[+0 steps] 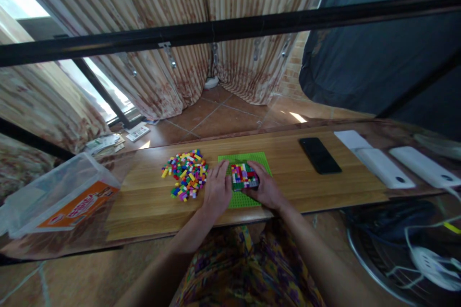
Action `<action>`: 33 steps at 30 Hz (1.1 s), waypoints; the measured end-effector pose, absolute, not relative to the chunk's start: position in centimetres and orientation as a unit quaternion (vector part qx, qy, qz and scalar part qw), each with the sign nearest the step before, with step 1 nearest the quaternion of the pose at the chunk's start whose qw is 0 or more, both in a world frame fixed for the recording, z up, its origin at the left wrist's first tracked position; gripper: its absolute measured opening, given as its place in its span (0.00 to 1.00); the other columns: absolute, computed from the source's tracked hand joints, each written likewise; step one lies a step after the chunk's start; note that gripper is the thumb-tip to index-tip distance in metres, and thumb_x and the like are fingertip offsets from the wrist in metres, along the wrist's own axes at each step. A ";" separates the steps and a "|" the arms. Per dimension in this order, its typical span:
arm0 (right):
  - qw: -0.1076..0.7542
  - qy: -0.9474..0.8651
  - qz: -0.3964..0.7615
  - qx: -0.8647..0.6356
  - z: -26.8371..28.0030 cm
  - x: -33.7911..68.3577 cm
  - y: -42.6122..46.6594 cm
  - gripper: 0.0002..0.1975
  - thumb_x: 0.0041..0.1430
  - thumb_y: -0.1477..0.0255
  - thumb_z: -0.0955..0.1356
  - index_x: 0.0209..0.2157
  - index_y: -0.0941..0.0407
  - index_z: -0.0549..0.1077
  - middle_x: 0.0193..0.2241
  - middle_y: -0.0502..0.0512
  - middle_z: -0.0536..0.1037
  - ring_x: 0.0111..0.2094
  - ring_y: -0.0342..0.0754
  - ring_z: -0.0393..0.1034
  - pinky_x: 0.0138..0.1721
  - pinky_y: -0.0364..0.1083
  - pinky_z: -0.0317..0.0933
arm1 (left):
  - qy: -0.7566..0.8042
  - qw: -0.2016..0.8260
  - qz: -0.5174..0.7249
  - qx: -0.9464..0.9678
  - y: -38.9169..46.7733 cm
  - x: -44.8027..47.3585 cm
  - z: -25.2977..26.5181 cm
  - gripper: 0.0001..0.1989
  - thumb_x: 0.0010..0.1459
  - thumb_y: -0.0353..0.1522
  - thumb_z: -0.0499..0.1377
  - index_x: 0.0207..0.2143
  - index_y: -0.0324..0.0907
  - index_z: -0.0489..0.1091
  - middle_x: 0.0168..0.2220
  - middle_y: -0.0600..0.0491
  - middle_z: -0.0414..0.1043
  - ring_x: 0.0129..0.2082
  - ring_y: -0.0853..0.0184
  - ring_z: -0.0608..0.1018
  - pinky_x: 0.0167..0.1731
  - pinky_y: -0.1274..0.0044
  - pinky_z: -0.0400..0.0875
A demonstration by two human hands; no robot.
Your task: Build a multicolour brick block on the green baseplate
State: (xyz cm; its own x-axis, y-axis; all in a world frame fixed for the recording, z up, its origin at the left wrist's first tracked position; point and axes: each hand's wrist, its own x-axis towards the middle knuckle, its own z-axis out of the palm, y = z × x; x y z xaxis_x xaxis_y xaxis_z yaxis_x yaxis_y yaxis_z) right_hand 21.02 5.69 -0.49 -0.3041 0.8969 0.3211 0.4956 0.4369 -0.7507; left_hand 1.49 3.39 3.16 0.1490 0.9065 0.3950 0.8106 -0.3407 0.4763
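Observation:
A low block of joined toy bricks (245,175), in red, white, purple, blue and green, is at the middle of the head view, over a green studded baseplate (247,200). My left hand (218,185) holds the block's left side, fingers close together and pointing away from me. On the other side, my right hand (265,187) curls around the right edge, its fingers bent over the far corner. Both hands hide parts of the block and the baseplate. Left of my left hand lies a pile of loose small bricks (187,172) in many colours.
A clear plastic box (65,196) with an orange label stands at the left end of the wooden table (144,216). To the right lie a black phone (319,155) and white devices (387,168). A dark metal bar (230,29) crosses beyond the table, before curtains.

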 end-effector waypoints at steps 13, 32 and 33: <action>0.377 -0.771 0.283 -0.428 -0.8 21.3 5.9 0.42 0.45 0.77 0.67 0.64 0.57 0.55 0.62 0.65 0.61 0.64 0.56 0.55 0.64 0.59 0.50 | 0.540 0.015 0.153 0.828 1.6 6.6 2.4 0.30 0.65 0.38 0.47 0.66 0.35 0.50 0.67 0.40 0.54 0.67 0.54 0.56 0.63 0.52 0.50; 0.185 -0.415 0.067 -0.889 2.1 38.8 11.7 0.46 0.50 0.46 0.67 0.60 0.65 0.60 0.59 0.77 0.62 0.60 0.71 0.54 0.56 0.64 0.51 | 0.502 -0.122 0.208 0.830 2.6 5.9 -0.6 0.35 0.63 0.33 0.51 0.69 0.35 0.42 0.66 0.40 0.55 0.65 0.53 0.60 0.59 0.61 0.62; 0.163 -0.413 0.079 -0.892 2.0 38.9 12.3 0.46 0.49 0.44 0.67 0.59 0.65 0.62 0.58 0.76 0.63 0.60 0.71 0.55 0.56 0.63 0.51 | 0.499 -0.128 0.212 0.830 2.7 5.9 -0.8 0.36 0.63 0.33 0.51 0.69 0.36 0.41 0.66 0.40 0.55 0.65 0.53 0.61 0.58 0.61 0.62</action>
